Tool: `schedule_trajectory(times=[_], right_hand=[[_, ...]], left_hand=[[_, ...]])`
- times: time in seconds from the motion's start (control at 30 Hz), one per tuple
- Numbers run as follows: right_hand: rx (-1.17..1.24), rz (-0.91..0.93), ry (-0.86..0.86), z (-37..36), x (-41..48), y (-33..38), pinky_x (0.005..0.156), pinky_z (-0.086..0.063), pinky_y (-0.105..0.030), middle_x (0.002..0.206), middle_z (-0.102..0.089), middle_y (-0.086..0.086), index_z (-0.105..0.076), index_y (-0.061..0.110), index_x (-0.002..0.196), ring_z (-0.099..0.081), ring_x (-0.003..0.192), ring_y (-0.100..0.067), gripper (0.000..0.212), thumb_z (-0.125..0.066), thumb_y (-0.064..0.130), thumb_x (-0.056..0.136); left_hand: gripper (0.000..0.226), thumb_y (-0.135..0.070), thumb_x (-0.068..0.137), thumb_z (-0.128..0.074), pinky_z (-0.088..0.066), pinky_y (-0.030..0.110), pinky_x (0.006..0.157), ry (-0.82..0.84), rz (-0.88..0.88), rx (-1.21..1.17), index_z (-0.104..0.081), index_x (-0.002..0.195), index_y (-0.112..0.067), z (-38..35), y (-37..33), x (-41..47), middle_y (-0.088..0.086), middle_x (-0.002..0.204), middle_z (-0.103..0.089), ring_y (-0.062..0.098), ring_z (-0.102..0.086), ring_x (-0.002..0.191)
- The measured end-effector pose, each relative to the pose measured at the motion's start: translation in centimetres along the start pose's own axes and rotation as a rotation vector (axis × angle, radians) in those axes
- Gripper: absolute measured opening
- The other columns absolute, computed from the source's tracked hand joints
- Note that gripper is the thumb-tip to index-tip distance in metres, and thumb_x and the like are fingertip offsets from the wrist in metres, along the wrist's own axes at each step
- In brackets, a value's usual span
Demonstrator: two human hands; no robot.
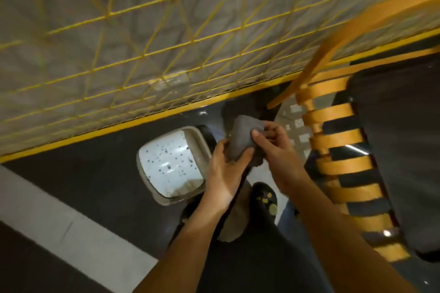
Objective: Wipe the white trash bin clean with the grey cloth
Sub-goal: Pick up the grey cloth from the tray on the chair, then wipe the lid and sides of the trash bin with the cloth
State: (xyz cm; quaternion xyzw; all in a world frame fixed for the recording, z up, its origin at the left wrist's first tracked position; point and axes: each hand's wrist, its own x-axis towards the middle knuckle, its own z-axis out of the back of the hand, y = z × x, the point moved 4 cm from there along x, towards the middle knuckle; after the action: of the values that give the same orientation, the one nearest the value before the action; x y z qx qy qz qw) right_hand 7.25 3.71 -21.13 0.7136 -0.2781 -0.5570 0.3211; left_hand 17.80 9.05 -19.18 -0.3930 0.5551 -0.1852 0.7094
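Note:
The white trash bin [170,165] stands on the dark floor below me, seen from above. Its surface is speckled with dark spots and its rim looks dirty. The grey cloth [242,137] is folded into a thick pad and held in the air just right of the bin. My left hand [226,169] grips the cloth from below and the left. Fingers of my right hand [276,150] pinch its right edge. The cloth is apart from the bin.
A yellow wire-mesh panel [142,54] with a yellow base rail runs behind the bin. An orange slatted chair [338,140] stands at the right. A white stripe [66,226] crosses the dark floor at lower left. My dark trousers and a foot [264,197] are below the hands.

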Motion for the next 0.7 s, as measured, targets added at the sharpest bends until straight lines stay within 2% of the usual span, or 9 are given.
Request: schedule_trajectory(times=[0.1, 0.17, 0.2, 0.27, 0.33, 0.4, 0.5, 0.6, 0.7], right_hand=[[-0.071, 0.011, 0.083, -3.5, 0.5, -2.0, 0.072, -0.056, -0.019, 0.106, -0.057, -0.001, -0.038, 0.026, 0.126, -0.063, 0.090, -0.005, 0.044, -0.058, 0.013, 0.089], [-0.120, 0.060, 0.131, -5.3, 0.8, -3.4, 0.065, -0.054, -0.013, 0.103, -0.055, -0.005, -0.036, 0.022, 0.126, -0.064, 0.081, 0.000, 0.045, -0.057, 0.008, 0.089], [-0.163, 0.086, 0.157, -6.1, 1.0, -4.2, 0.066, -0.055, -0.014, 0.105, -0.054, -0.007, -0.037, 0.021, 0.122, -0.064, 0.083, 0.000, 0.041, -0.057, 0.007, 0.089], [-0.301, 0.158, 0.193, -7.6, 1.2, -5.9, 0.081, -0.057, -0.027, 0.115, -0.053, -0.012, -0.045, 0.029, 0.111, -0.060, 0.101, -0.015, 0.030, -0.061, 0.018, 0.087], [-0.490, 0.243, 0.213, -8.9, 1.2, -7.2, 0.092, -0.051, -0.044, 0.118, -0.052, -0.009, -0.048, 0.046, 0.097, -0.052, 0.113, -0.026, 0.024, -0.062, 0.041, 0.079], [-0.579, 0.297, 0.205, -9.8, 1.1, -8.1, 0.098, -0.045, -0.048, 0.112, -0.051, 0.000, -0.049, 0.050, 0.090, -0.048, 0.115, -0.025, 0.019, -0.062, 0.045, 0.076], [-0.615, 0.409, 0.198, -10.7, 0.2, -8.5, 0.102, -0.040, -0.047, 0.101, -0.046, 0.018, -0.048, 0.046, 0.086, -0.046, 0.116, -0.023, 0.023, -0.067, 0.035, 0.081], [-0.654, 0.437, 0.195, -11.0, -1.7, -8.8, 0.103, -0.041, -0.042, 0.111, -0.045, 0.006, -0.049, 0.043, 0.091, -0.045, 0.117, -0.020, 0.018, -0.063, 0.034, 0.085], [-0.646, 0.417, 0.148, -10.7, -4.1, -8.5, 0.096, -0.043, -0.031, 0.114, -0.046, 0.001, -0.054, 0.031, 0.098, -0.048, 0.111, -0.018, 0.011, -0.059, 0.030, 0.088]], left_hand=[[0.034, -0.025, 0.081, -0.067, -0.052, 0.022, 0.076, -0.040, 0.077, -0.250, -0.056, 0.112, -0.024, 3.6, 2.6, 0.1, 0.003, 0.108, -0.066, 0.015, -0.065, 0.098], [0.036, -0.022, 0.078, -0.069, -0.054, 0.028, 0.077, -0.048, 0.125, -0.436, -0.058, 0.112, -0.022, 5.6, 4.5, 0.3, 0.005, 0.108, -0.068, 0.020, -0.065, 0.100], [0.042, -0.023, 0.075, -0.072, -0.054, 0.034, 0.082, -0.035, 0.145, -0.523, -0.057, 0.115, -0.021, 6.4, 5.5, 0.5, 0.007, 0.110, -0.067, 0.023, -0.064, 0.103], [0.055, -0.026, 0.070, -0.072, -0.049, 0.042, 0.093, 0.022, 0.164, -0.668, -0.054, 0.122, -0.020, 7.7, 7.0, 0.9, 0.010, 0.118, -0.064, 0.026, -0.060, 0.110], [0.050, -0.026, 0.073, -0.067, -0.046, 0.039, 0.093, 0.091, 0.145, -0.778, -0.055, 0.121, -0.019, 8.8, 7.8, 1.1, 0.009, 0.118, -0.063, 0.023, -0.059, 0.110], [0.048, -0.029, 0.077, -0.056, -0.046, 0.036, 0.088, 0.124, 0.118, -0.874, -0.052, 0.123, -0.016, 9.8, 8.3, 1.1, 0.009, 0.116, -0.063, 0.021, -0.061, 0.104], [0.047, -0.030, 0.083, -0.049, -0.051, 0.034, 0.081, 0.111, 0.051, -0.937, -0.051, 0.126, -0.010, 11.9, 9.1, 0.3, 0.009, 0.106, -0.065, 0.018, -0.066, 0.087], [0.039, -0.034, 0.093, -0.040, -0.054, 0.027, 0.073, 0.077, 0.024, -0.894, -0.057, 0.118, -0.009, 13.8, 10.2, -1.6, 0.010, 0.095, -0.069, 0.019, -0.064, 0.080], [0.043, -0.043, 0.092, -0.040, -0.053, 0.025, 0.068, 0.030, -0.016, -0.957, -0.059, 0.113, -0.010, 15.7, 10.7, -4.7, 0.012, 0.104, -0.066, 0.022, -0.061, 0.082]])
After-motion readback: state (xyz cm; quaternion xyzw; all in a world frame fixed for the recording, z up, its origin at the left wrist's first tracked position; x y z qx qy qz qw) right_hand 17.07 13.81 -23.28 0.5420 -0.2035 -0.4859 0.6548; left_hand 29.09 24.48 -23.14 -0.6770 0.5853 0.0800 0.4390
